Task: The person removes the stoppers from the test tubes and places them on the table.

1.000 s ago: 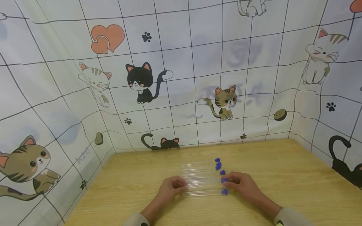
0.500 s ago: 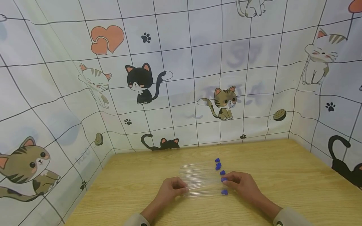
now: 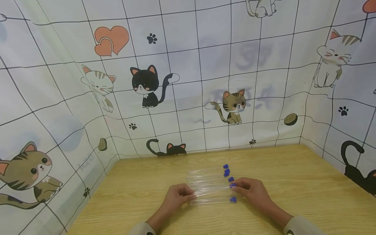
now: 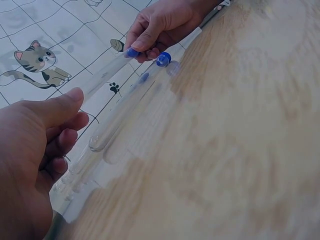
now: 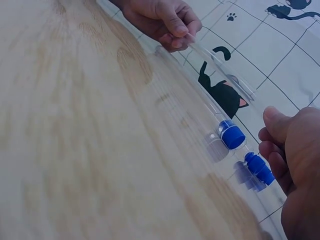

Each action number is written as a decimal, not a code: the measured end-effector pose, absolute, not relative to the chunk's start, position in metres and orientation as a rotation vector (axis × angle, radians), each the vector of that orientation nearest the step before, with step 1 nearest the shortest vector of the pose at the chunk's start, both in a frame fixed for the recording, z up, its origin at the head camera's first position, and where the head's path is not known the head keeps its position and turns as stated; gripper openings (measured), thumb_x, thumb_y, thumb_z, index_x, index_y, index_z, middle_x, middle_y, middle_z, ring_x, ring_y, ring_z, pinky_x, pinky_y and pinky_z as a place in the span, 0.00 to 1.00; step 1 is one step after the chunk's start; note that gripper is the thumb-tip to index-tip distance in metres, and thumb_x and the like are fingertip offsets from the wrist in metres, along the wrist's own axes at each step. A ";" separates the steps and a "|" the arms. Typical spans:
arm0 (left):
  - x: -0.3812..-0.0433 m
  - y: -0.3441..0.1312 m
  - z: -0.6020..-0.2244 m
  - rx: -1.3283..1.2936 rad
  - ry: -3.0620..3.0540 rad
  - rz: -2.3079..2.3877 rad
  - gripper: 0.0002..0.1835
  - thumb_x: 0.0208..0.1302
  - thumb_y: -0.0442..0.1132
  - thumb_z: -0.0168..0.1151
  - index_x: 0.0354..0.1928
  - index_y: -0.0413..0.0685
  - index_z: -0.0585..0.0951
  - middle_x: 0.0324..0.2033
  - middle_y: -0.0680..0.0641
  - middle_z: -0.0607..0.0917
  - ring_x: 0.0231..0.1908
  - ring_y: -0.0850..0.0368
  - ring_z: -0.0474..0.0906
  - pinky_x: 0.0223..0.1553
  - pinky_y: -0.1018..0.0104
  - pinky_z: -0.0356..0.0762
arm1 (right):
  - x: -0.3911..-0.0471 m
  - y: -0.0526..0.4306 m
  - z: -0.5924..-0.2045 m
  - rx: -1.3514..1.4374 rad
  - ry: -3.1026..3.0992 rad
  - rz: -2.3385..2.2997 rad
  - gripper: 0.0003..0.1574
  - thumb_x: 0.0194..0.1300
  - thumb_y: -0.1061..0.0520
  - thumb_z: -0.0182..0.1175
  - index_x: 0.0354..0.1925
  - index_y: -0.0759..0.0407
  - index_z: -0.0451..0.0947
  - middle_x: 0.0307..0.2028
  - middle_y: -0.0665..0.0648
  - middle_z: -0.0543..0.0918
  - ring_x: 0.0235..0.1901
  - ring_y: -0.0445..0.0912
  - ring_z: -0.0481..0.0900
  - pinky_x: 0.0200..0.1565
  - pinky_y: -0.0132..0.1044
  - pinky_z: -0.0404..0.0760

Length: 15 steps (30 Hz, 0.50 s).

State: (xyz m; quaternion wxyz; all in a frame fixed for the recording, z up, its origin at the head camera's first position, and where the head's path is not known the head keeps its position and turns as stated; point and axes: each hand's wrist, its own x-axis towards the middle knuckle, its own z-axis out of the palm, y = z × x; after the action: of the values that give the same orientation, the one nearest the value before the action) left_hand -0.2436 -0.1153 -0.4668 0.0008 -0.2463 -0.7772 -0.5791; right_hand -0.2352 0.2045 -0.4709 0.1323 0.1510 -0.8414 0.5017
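Note:
A clear test tube (image 3: 212,190) with a blue cap (image 4: 131,52) is held between my two hands, raised above the table and slanting up toward its capped right end in the head view. My left hand (image 3: 177,195) pinches its left end between thumb and fingers. At the cap end, my right hand (image 3: 254,192) grips with thumb and fingertips, partly covering the cap. Nearer to me lies another capped test tube (image 3: 210,201), its blue cap (image 5: 232,136) pointing right. Beyond the held one, several more clear tubes (image 3: 202,178) lie side by side, blue caps (image 3: 227,172) to the right.
All the tubes lie on a light wood-grain table (image 3: 141,176). A white grid-patterned cloth (image 3: 188,81) printed with cartoon cats hangs behind the table and along both sides.
The held test tube has lifted slightly at its capped end and now shows as a slanting line over the others. My right hand rose a little with it; my left hand hardly moved.

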 end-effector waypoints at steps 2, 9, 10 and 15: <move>-0.243 -0.115 -0.466 -0.784 -2.435 -1.810 0.09 0.55 0.36 0.71 0.34 0.37 0.84 0.28 0.47 0.86 0.24 0.64 0.77 0.27 0.72 0.75 | -0.235 0.204 -0.471 0.432 -2.441 1.458 0.09 0.57 0.47 0.69 0.37 0.45 0.85 0.38 0.43 0.86 0.38 0.39 0.83 0.41 0.32 0.78; -0.243 -0.116 -0.467 -0.804 -2.424 -1.790 0.09 0.54 0.36 0.72 0.34 0.37 0.84 0.28 0.48 0.86 0.24 0.65 0.77 0.26 0.73 0.74 | -0.233 0.204 -0.470 0.429 -2.433 1.436 0.09 0.57 0.47 0.69 0.37 0.47 0.86 0.38 0.45 0.86 0.38 0.39 0.83 0.39 0.32 0.78; -0.243 -0.116 -0.467 -0.800 -2.426 -1.789 0.09 0.54 0.36 0.72 0.33 0.38 0.84 0.28 0.48 0.86 0.24 0.64 0.77 0.26 0.73 0.74 | -0.233 0.204 -0.470 0.427 -2.433 1.430 0.09 0.57 0.47 0.69 0.37 0.47 0.86 0.38 0.45 0.86 0.38 0.39 0.83 0.39 0.32 0.78; -0.244 -0.116 -0.469 -0.783 -2.428 -1.775 0.08 0.54 0.37 0.72 0.32 0.41 0.84 0.27 0.49 0.86 0.24 0.64 0.77 0.26 0.73 0.74 | -0.233 0.203 -0.470 0.393 -2.438 1.432 0.08 0.56 0.47 0.69 0.36 0.44 0.86 0.37 0.43 0.86 0.38 0.38 0.83 0.39 0.32 0.79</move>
State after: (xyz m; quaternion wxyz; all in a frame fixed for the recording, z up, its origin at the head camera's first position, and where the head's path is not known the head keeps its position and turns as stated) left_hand -0.2435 -0.1157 -0.4686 0.0167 -0.2519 -0.7811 -0.5711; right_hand -0.2332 0.2029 -0.4695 0.1429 0.1363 -0.8453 0.4965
